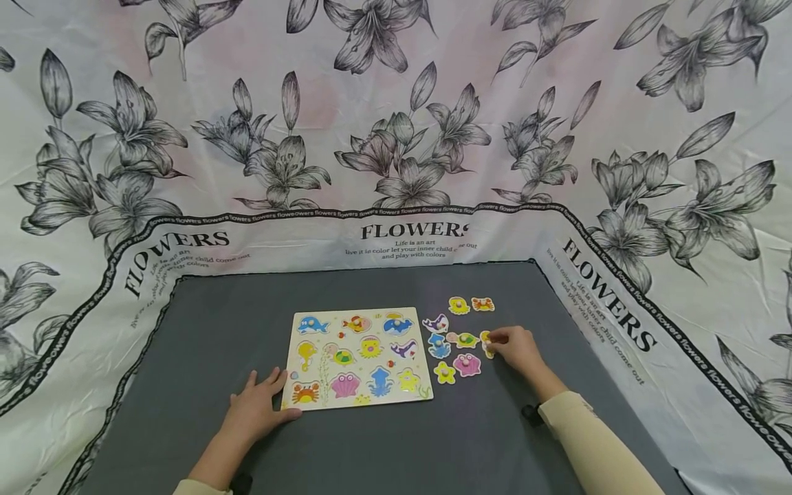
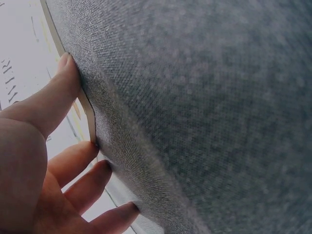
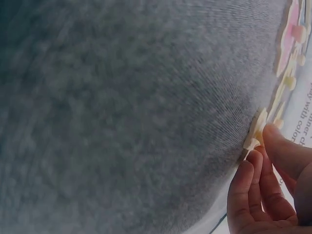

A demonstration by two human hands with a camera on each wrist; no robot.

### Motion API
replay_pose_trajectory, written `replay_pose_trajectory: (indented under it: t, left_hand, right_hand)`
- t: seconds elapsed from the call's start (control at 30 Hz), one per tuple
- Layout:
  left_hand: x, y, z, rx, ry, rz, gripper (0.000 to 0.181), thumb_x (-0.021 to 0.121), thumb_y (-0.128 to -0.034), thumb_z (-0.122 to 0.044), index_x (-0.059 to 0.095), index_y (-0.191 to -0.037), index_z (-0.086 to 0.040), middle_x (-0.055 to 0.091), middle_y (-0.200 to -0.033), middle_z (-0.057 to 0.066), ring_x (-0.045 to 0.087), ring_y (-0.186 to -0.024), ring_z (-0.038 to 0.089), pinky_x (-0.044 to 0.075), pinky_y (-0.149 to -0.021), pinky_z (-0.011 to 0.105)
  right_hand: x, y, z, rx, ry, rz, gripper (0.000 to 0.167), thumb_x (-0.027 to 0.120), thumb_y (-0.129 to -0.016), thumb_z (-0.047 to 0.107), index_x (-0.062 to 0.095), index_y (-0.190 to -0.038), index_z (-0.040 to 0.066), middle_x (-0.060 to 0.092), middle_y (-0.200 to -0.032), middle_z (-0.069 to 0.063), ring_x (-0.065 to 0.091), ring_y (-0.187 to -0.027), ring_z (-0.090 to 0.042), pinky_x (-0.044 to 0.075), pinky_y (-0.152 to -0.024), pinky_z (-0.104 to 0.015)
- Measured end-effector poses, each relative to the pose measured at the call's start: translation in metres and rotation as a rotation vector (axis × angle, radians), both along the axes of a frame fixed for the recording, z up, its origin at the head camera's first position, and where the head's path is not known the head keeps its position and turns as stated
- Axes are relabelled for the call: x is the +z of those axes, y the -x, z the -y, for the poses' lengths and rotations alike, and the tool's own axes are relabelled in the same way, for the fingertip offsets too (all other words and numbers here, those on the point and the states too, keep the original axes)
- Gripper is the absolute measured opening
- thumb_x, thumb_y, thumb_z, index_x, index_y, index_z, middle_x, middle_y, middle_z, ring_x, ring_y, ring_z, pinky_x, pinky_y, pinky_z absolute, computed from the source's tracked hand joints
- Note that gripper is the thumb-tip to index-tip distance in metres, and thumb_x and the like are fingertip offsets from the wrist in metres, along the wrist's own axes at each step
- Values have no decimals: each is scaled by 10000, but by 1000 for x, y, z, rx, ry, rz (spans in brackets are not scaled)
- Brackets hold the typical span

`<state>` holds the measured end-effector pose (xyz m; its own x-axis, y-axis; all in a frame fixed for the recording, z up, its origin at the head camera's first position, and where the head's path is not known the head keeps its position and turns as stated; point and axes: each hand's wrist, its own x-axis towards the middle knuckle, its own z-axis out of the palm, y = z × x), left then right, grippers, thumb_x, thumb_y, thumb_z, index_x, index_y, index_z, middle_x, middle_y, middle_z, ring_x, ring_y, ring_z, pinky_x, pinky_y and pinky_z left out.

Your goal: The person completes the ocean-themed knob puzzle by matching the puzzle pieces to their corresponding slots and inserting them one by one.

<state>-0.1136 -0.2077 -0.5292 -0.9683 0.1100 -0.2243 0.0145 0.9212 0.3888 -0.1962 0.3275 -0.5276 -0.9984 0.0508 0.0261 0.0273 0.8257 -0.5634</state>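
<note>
A wooden puzzle board [image 1: 365, 407] with sea-animal pictures lies flat on the dark grey table. At its lower left corner rests my left hand [image 1: 254, 412], fingers spread along the left side and thumb at the front edge; the left wrist view shows the thumb [image 2: 58, 92] and fingertips touching the board's rim [image 2: 89, 119]. Right of the board, my right hand [image 1: 518, 352] pinches a yellow piece [image 1: 485, 344], probably the seahorse, between thumb and fingers. In the right wrist view that piece [image 3: 258, 127] is at the fingertips of the hand [image 3: 273, 180], partly hidden.
Between the board and my right hand lie a whale piece [image 1: 436, 323], a blue squid [image 1: 439, 346], a turtle [image 1: 465, 339], a pink shell [image 1: 467, 365] and a yellow star [image 1: 444, 372]. Farther back are a yellow octopus [image 1: 458, 306] and a crab [image 1: 482, 304].
</note>
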Motion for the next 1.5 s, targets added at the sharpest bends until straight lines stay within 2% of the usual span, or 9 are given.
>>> replay_pose_trajectory:
  t: [0.1, 0.3, 0.5, 0.6, 0.83, 1.03, 1.23, 1.5]
  left_hand:
    - [1, 1, -1, -5, -5, 0, 1009, 798, -753, -612, 435, -1536, -90, 374, -1592, 198, 170, -1470, 576, 217, -1000, 859]
    - [0, 1, -3, -5, -14, 6, 1009, 805, -747, -608, 441, -1533, -91, 381, -1590, 197, 169, -1471, 575, 215, -1007, 855]
    - [-1, 3, -2, -10, -2, -1, 1014, 801, -745, -616, 442, -1531, -86, 383, -1586, 205, 174, -1466, 581, 225, -996, 859]
    - [-2, 3, 0, -7, 11, 3, 1021, 802, -741, -621, 444, -1529, -80, 385, -1583, 211, 182, -1461, 587, 229, -992, 860]
    - [-4, 3, 1, -6, 20, -5, 1028, 794, -739, -634, 440, -1531, -83, 384, -1583, 210, 190, -1456, 591, 233, -987, 863]
    - [-3, 2, 0, -12, 21, -16, 1020, 794, -741, -631, 450, -1525, -78, 391, -1577, 217, 200, -1450, 595, 242, -978, 865]
    - [-4, 1, -1, -9, 14, -7, 1021, 796, -742, -627, 446, -1528, -77, 387, -1579, 219, 191, -1452, 596, 232, -986, 864]
    - [-1, 0, -1, -8, 3, -12, 1006, 803, -748, -608, 446, -1528, -82, 388, -1580, 213, 179, -1460, 588, 227, -988, 864]
  right_hand:
    - [-3, 0, -1, -9, -18, 0, 195, 800, -866, 148, 793, -1028, 38, 771, -1009, -134, 699, -884, -251, 554, -768, -434]
    - [-6, 0, -3, -26, -26, 0, 135, 800, -867, 151, 812, -967, 62, 775, -1000, -122, 693, -882, -255, 546, -774, -439]
    - [-2, 0, -2, -42, -18, -9, 143, 778, -891, 152, 818, -996, 63, 775, -1042, -139, 698, -997, -328, 549, -847, -491]
    - [3, 1, 1, -53, -5, -23, 155, 772, -901, 157, 817, -1014, 61, 776, -1045, -139, 702, -1007, -333, 561, -828, -469]
    - [22, 4, 12, -29, 17, -55, 167, 779, -898, 154, 813, -1018, 42, 784, -991, -135, 732, -836, -235, 566, -678, -355]
    - [37, 3, 26, 11, 36, -57, 177, 772, -906, 156, 809, -1031, 36, 785, -966, -134, 734, -801, -221, 572, -664, -357]
    - [46, 3, 45, 36, 42, -39, 186, 763, -916, 170, 807, -1053, 53, 784, -990, -121, 723, -811, -192, 569, -661, -342]
    - [55, 10, 74, 91, 19, -77, 159, 799, -878, 159, 822, -1014, 80, 790, -977, -93, 724, -809, -185, 575, -658, -315]
